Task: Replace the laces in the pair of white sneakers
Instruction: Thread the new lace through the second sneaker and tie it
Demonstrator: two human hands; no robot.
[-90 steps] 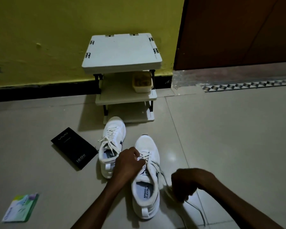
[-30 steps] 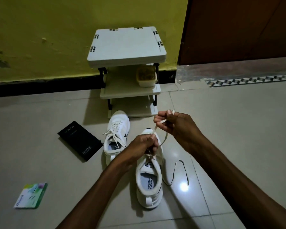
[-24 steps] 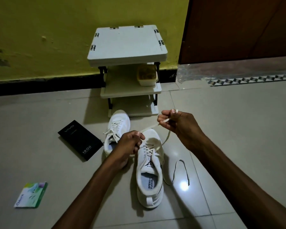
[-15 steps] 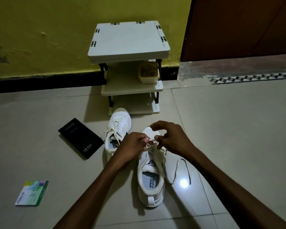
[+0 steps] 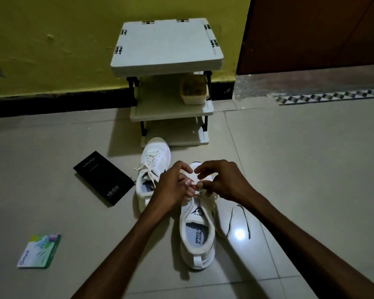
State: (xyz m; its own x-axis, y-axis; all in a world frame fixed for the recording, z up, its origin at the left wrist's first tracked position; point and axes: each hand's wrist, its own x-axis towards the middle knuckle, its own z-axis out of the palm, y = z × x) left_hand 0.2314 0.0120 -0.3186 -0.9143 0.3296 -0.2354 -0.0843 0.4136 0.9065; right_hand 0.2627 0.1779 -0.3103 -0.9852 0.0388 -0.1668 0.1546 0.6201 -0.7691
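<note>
White lace was the work in hand. Our left hand (image 5: 171, 188) and right hand (image 5: 222, 182) met fingertip to fingertip over the front eyelets of the near sneaker (image 5: 198, 234), each grip narrow and pinching the lace (image 5: 229, 223). Its loose end trailed in a loop on the floor (image 5: 311, 169) just right of the shoe. The near sneaker stood heel toward us, close beside the laced far sneaker (image 5: 153, 160); we could not tell whether they touched. A black box (image 5: 102, 180) lay just beside the far sneaker's left edge, with a green packet (image 5: 40, 251) well apart at lower left. The shelf rack (image 5: 166, 44) stood against the yellow wall (image 5: 52, 39), its bottom edge near the far sneaker's toe and a tub (image 5: 193, 89) on its middle shelf. Open tile spread to our right, up to the door (image 5: 311, 29).
</note>
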